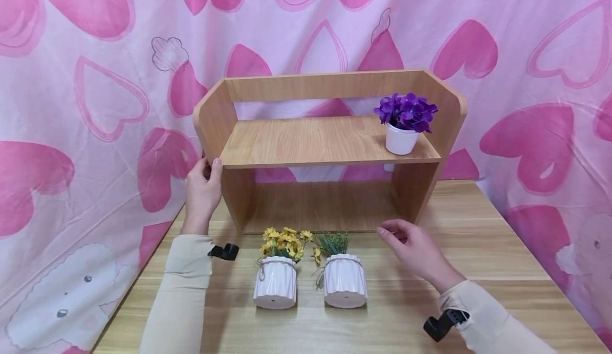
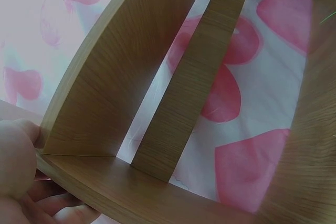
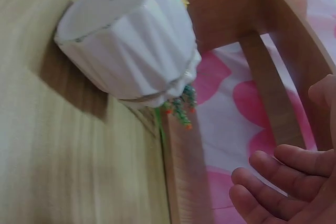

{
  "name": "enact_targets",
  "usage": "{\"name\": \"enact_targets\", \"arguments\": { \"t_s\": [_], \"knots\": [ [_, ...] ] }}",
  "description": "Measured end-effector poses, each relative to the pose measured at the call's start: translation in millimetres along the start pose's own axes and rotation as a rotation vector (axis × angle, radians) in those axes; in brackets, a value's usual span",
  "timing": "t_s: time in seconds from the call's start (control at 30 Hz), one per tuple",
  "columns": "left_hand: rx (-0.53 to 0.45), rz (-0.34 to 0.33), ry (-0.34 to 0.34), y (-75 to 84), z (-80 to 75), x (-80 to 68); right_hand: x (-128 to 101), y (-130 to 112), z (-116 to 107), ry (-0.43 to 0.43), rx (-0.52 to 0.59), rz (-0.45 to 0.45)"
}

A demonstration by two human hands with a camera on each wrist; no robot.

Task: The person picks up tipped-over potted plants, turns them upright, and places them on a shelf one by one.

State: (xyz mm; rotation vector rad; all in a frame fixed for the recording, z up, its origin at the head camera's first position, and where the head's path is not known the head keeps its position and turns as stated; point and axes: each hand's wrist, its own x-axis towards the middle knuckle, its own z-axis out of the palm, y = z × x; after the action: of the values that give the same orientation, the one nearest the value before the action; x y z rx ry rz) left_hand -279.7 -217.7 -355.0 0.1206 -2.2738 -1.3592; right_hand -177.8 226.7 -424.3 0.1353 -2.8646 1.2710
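A wooden desktop shelf (image 1: 287,141) with two levels stands at the back of the table. My left hand (image 1: 204,186) grips the front edge of its left side panel, and the left wrist view shows the thumb (image 2: 26,129) in front with fingers around the outside. Near the shelf's lower right front, my right hand (image 1: 411,245) holds nothing, its fingers (image 3: 294,179) loosely bent. Two white ribbed pots lie tipped over, bases facing me: one with yellow flowers (image 1: 275,285), the other with green sprigs (image 1: 345,282). Purple flowers in a smooth white pot (image 1: 401,140) stand upright on the upper right level.
The wood-grain table (image 1: 478,258) extends around the shelf on both sides. Behind it hangs a pink curtain (image 1: 296,30) with heart prints. Small black cameras (image 1: 223,252) are strapped to both wrists.
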Motion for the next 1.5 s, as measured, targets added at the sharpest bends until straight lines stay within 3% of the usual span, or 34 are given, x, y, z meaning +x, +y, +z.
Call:
{"name": "enact_targets", "arguments": {
  "t_s": [0.37,0.7,1.2,1.5],
  "knots": [
    [0.014,0.002,0.003,-0.5,-0.9,0.4,-7,8,28,-0.04,0.016,0.036],
    [0.014,0.0,0.002,-0.7,0.3,0.3,-10,16,52,-0.076,0.031,-0.001],
    [0.032,-0.018,-0.011,-0.3,-0.6,0.2,-14,10,76,-0.15,0.06,0.123],
    [0.025,-0.018,-0.011,-0.6,-0.4,0.8,-16,3,82,-0.195,0.134,0.185]
  ]
}}
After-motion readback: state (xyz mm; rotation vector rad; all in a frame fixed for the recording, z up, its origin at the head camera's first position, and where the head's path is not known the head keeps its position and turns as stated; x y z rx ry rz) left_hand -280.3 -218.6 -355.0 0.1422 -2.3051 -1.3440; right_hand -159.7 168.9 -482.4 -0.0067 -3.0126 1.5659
